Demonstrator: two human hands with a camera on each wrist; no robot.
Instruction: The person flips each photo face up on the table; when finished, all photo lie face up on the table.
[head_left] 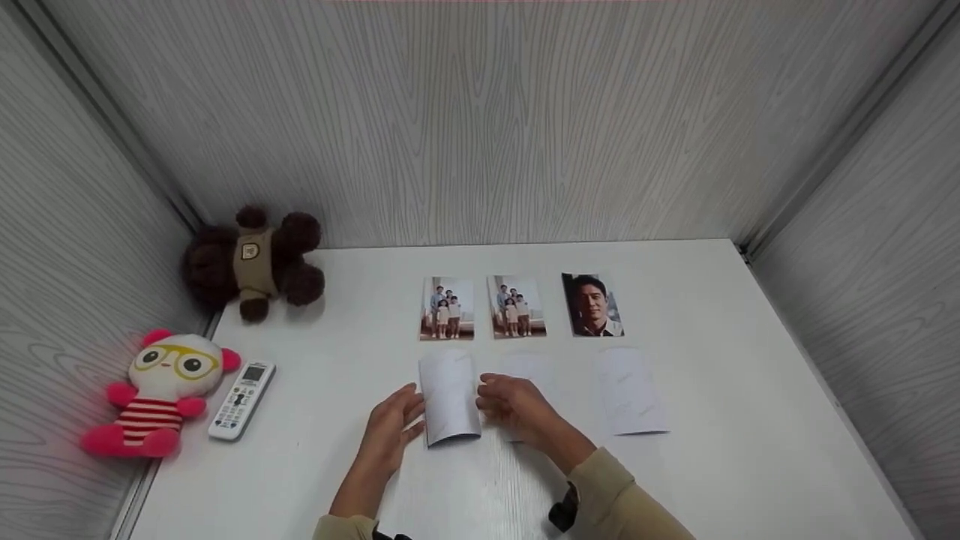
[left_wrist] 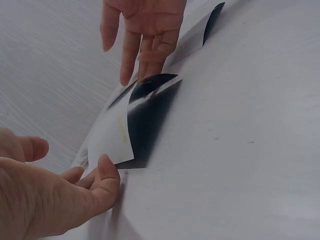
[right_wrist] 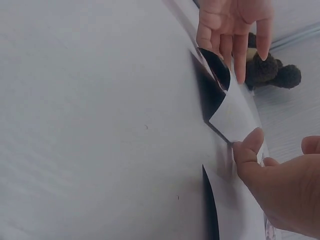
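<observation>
A white, face-down photo (head_left: 448, 397) lies curled on the white table (head_left: 750, 360), its dark glossy side showing underneath. My left hand (head_left: 405, 416) touches its left edge with straight fingers; in the left wrist view the left thumb (left_wrist: 107, 175) rests at the edge of the photo (left_wrist: 117, 135). My right hand (head_left: 495, 397) touches the right edge with straight fingers, and in the right wrist view its thumb (right_wrist: 247, 150) meets the corner of the photo (right_wrist: 232, 112). Neither hand grips it.
Three face-up photos (head_left: 517, 306) line the back row. Two more face-down photos (head_left: 630, 390) lie to the right, one partly under my right hand. A brown plush (head_left: 255, 262), a pink-and-white plush (head_left: 161, 390) and a remote (head_left: 241, 400) sit at the left. Grey walls enclose the table.
</observation>
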